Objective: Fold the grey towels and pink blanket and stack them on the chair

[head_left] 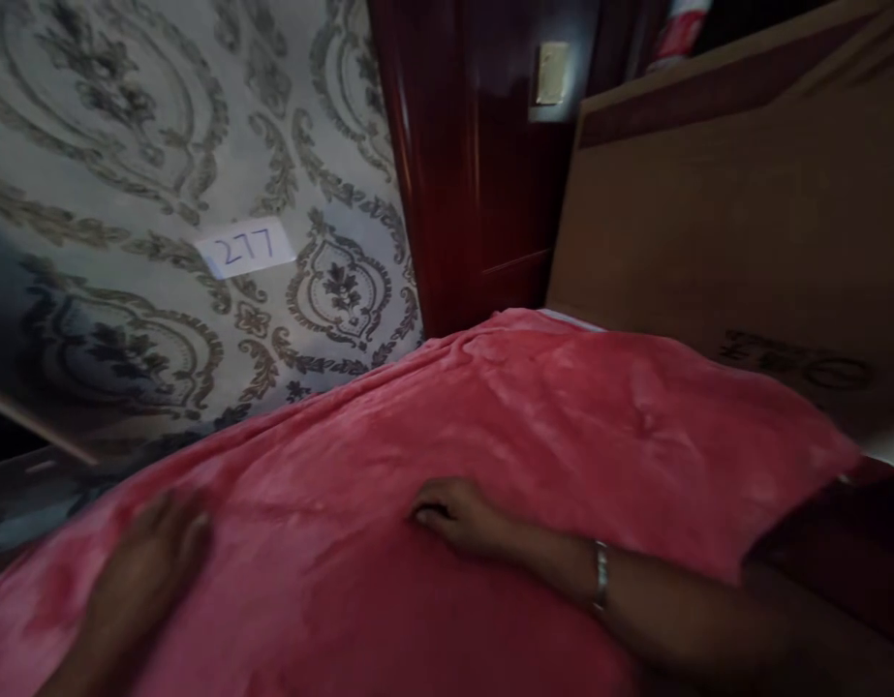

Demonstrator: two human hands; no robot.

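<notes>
Head view, pink blanket (534, 416) spread across the bed below you, your left hand (152, 557) flat and open on it, your right hand (457, 513) palm-down with fingers curled against it, silver bracelet (600, 579) at that wrist, patterned wallpaper (127, 145) behind, brown cardboard (737, 223) to the right.

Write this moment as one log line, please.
left hand: flat on pink blanket | right hand: resting on blanket | holding: nothing | behind: patterned wall

My arms are bare, no sleeves showing; a thin silver bangle (600, 578) rings my right wrist.
</notes>
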